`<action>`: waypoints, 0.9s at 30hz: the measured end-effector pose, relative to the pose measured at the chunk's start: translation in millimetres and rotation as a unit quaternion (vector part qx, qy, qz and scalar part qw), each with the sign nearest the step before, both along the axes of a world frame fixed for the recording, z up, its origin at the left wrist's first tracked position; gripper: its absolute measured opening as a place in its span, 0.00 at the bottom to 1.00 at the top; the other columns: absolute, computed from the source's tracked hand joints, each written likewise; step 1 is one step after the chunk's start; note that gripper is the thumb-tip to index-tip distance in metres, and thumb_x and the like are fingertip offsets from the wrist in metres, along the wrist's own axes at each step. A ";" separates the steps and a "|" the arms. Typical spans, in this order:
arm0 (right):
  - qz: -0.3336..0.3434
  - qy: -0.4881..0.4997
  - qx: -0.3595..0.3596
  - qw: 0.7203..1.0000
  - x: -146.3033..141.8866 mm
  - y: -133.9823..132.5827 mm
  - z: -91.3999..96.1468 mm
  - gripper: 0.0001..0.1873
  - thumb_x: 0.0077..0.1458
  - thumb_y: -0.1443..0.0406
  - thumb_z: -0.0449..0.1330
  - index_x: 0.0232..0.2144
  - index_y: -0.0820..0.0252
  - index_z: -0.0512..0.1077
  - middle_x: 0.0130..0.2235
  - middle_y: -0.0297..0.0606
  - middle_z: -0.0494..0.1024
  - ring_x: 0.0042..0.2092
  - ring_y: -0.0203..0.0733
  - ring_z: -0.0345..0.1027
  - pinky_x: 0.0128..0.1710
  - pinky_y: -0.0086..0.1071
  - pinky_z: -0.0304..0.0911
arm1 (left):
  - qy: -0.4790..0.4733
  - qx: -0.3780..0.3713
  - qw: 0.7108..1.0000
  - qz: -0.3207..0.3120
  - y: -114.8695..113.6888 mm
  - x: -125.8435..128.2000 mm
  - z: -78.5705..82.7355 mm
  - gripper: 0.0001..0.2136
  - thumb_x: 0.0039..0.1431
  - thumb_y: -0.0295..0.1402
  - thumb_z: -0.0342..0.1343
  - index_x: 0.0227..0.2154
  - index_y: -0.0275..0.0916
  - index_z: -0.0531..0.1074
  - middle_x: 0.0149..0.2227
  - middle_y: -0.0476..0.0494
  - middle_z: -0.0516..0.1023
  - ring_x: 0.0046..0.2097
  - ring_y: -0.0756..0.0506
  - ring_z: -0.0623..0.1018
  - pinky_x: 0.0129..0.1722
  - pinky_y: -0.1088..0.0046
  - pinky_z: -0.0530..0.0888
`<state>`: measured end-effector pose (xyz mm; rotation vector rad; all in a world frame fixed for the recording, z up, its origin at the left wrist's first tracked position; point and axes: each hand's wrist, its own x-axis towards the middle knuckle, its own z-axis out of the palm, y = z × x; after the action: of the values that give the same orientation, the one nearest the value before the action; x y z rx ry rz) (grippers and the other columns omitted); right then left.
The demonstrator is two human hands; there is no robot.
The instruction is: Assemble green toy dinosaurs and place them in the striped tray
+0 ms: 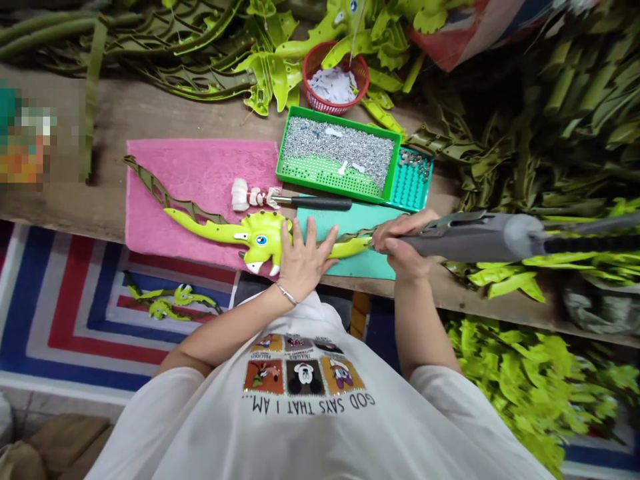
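A lime-green plastic dinosaur toy [240, 235] lies on a pink towel [200, 173] at the bench's front edge. My left hand [301, 257] rests flat on the toy's body, fingers spread. My right hand [403, 243] is wrapped round the front of a grey electric screwdriver [480, 238], whose tip meets the toy's right end. A teal mat [360, 220] lies under that end.
A green tray of screws [340, 160] and a small teal tray [413, 180] sit behind the toy. A black-handled tool [315, 202] lies by the tray. A red basket [335, 80] stands further back. Green plastic toy parts [550, 133] pile up right and behind. Another toy [170, 300] lies on the floor.
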<state>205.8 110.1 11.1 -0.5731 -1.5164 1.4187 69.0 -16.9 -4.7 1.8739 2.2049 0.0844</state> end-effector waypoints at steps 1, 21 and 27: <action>0.025 -0.002 -0.001 1.000 0.0 1.4 0.4 0.14 0.46 0.58 0.71 0.26 0.51 0.68 0.17 0.25 0.68 0.15 0.36 0.60 0.16 0.33 0.58 | 0.001 0.000 1.000 0.000 -0.1 0.2 -0.4 0.33 0.65 0.50 0.54 0.70 0.52 0.54 0.69 0.27 0.59 0.68 0.22 0.62 0.63 0.29 0.52; -0.053 -0.093 -0.011 0.994 -66.2 54.8 18.8 0.19 0.34 0.57 0.73 0.29 0.56 0.73 0.23 0.32 0.73 0.24 0.39 0.66 0.26 0.36 0.61 | -0.016 0.043 0.999 0.027 -41.5 -98.3 32.3 0.27 0.62 0.25 0.46 0.65 0.30 0.62 0.62 0.28 0.68 0.63 0.34 0.66 0.63 0.53 0.61; -0.032 -0.120 -0.006 0.992 -82.9 57.9 21.4 0.24 0.33 0.62 0.73 0.35 0.57 0.70 0.25 0.31 0.75 0.27 0.40 0.69 0.30 0.37 0.64 | 0.022 -0.055 0.995 -0.081 -42.9 -159.9 34.1 0.34 0.54 0.22 0.51 0.67 0.33 0.58 0.54 0.33 0.75 0.54 0.36 0.72 0.59 0.57 0.63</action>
<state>122.8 168.0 32.6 -0.8174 -1.6618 1.3484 -90.9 -59.8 29.4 2.0028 2.0301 -0.1076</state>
